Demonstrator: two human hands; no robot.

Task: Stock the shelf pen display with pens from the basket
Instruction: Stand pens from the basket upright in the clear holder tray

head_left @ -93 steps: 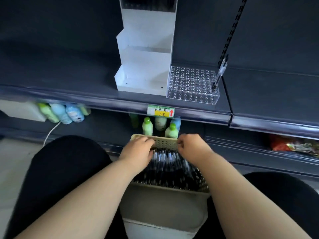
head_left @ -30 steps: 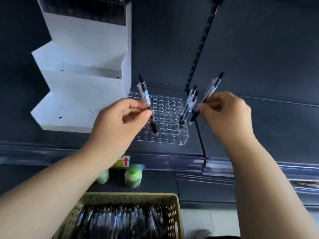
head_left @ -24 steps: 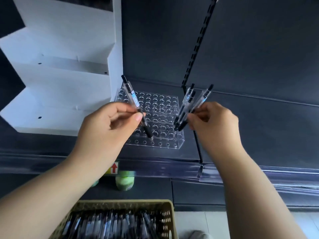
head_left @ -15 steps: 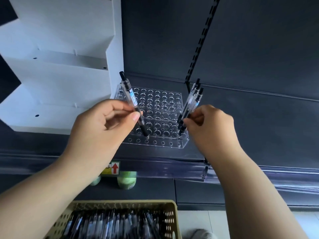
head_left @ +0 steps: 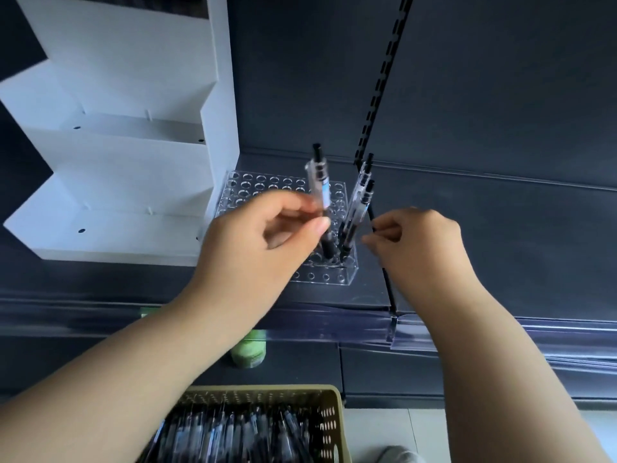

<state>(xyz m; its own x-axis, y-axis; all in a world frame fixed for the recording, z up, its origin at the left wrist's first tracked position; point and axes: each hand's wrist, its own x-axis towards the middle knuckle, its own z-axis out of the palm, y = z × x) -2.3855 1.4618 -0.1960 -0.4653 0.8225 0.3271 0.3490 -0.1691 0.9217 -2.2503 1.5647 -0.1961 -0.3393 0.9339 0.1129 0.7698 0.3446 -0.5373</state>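
A clear acrylic pen rack (head_left: 267,188) with rows of holes stands on the dark shelf. My left hand (head_left: 257,248) pinches a clear black-tipped pen (head_left: 320,182) nearly upright, its tip down at a hole near the rack's front right. Just right of it, two pens (head_left: 359,202) stand leaning in the rack's right corner holes. My right hand (head_left: 414,245) hovers beside them with fingers curled and a small gap to the pens, holding nothing. The tan basket (head_left: 337,426) full of pens (head_left: 233,436) sits below.
A white stepped cardboard display (head_left: 133,168) stands left of the rack, touching it. A slotted shelf upright (head_left: 384,78) rises behind the rack's right side. A green-capped bottle (head_left: 248,350) stands on the lower shelf. Pale floor tiles (head_left: 384,429) show beside the basket.
My right hand set its pen into the rack's right corner next to the standing one and let go. My left hand carried its pen rightward across the rack and tipped it upright.
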